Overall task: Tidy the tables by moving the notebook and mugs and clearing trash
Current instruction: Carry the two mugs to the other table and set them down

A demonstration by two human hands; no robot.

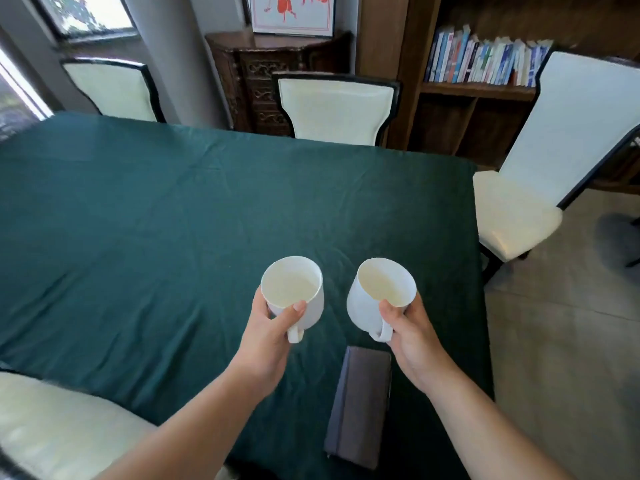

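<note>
I am holding two white mugs above the green tablecloth (145, 209).

My left hand (266, 344) is gripping the left mug (294, 296) upright by its handle; my right hand (412, 344) is gripping the tilted right mug (377, 296). A dark notebook (360, 407) is lying closed beneath, between my wrists.
</note>
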